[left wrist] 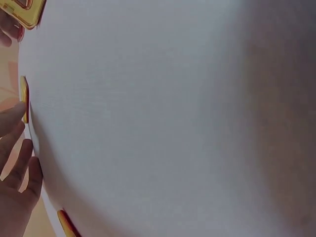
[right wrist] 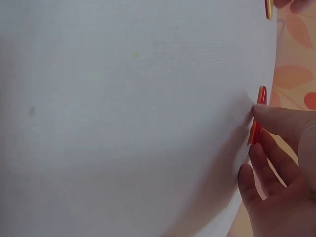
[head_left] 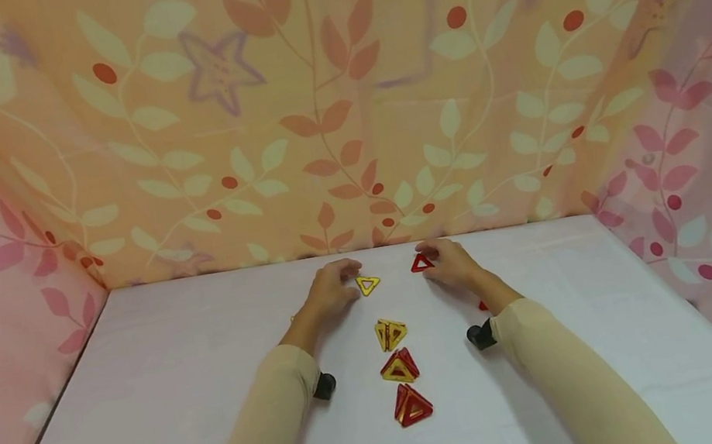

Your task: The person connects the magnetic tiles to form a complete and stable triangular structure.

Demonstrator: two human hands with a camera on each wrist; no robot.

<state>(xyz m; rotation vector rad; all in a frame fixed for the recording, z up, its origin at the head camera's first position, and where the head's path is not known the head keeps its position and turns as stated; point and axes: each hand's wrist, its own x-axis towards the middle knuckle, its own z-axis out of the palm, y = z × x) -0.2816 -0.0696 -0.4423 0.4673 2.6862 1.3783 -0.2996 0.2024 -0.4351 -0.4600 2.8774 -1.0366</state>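
Note:
Near the far edge of the white table, my left hand [head_left: 332, 290] pinches a flat yellow triangle frame [head_left: 368, 284] by its side. In the left wrist view the thumb lies on this yellow triangle [left wrist: 24, 98], seen edge-on, with the fingertips just below. Opposite, my right hand [head_left: 451, 265] holds a red triangle frame [head_left: 421, 264] between thumb and fingers. The right wrist view shows that red triangle [right wrist: 259, 98] edge-on, the thumb on one face and a finger behind it.
Between the forearms, a yellow triangle pair [head_left: 391, 334], a red-and-yellow group [head_left: 399, 366] and a mostly red group [head_left: 412, 404] form a column. A red piece [head_left: 482, 305] peeks out by the right wrist. Patterned curtains [head_left: 322, 102] enclose the table [head_left: 148, 414].

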